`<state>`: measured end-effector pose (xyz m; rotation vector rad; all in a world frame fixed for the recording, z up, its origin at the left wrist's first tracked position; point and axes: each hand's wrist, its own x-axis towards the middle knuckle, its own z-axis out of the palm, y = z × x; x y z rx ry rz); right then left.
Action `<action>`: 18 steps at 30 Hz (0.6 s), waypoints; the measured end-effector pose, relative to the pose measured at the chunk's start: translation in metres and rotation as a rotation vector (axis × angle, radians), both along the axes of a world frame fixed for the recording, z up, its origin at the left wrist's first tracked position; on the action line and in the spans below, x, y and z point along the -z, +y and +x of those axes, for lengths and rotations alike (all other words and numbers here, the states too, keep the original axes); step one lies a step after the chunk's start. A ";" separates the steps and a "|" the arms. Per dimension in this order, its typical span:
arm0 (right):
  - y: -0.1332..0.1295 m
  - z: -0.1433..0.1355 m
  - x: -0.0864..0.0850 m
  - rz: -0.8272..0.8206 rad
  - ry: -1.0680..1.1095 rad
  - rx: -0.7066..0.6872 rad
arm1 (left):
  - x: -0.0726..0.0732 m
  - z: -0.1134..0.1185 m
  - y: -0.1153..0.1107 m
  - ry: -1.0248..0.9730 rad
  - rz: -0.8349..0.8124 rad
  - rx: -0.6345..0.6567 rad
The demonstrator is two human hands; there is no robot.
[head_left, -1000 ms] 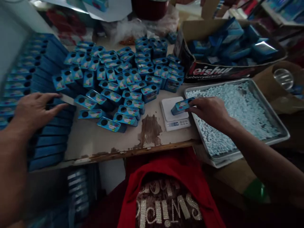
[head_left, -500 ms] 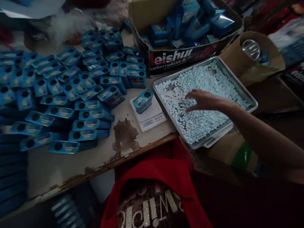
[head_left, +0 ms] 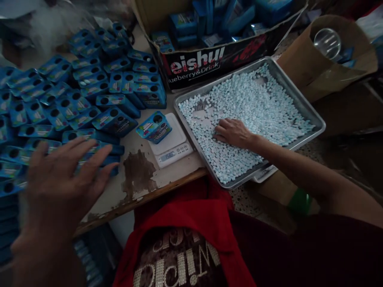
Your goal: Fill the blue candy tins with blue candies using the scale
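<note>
My right hand (head_left: 232, 132) is down in a metal tray (head_left: 320, 123) of small pale blue and white candies (head_left: 254, 99). Its fingers curl together over some of them, and the fingertips are partly buried. Over the left of the table my left hand (head_left: 64, 179) is spread open and slightly blurred, with nothing in it, above rows of blue boxes (head_left: 56, 115) with round holes in their tops. One blue box (head_left: 154, 126) sits tilted on a white digital scale (head_left: 176, 137), jutting past its left side. The scale's display is lit.
Behind the tray stands a black-printed carton (head_left: 197, 65) holding more blue boxes. A brown paper bag (head_left: 338, 79) with a clear round container (head_left: 327, 43) is at the right. The worn wooden table edge (head_left: 143, 201) runs in front of me, above my red apron (head_left: 185, 211).
My left hand has come into view over the boxes. My right hand has lowered into the candies and its fingers have drawn together. The box on the scale now sits more to the left.
</note>
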<state>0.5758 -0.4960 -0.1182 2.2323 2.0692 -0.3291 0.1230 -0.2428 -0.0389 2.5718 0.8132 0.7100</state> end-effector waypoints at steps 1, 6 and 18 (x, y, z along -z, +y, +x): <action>0.007 -0.003 -0.002 0.018 0.058 0.056 | 0.002 0.006 -0.005 0.028 0.045 0.017; 0.011 0.011 -0.018 0.396 0.700 0.708 | 0.018 0.026 -0.017 0.056 0.061 0.083; 0.004 0.014 -0.025 0.215 1.343 0.954 | 0.052 0.059 -0.015 -0.232 -0.381 -0.130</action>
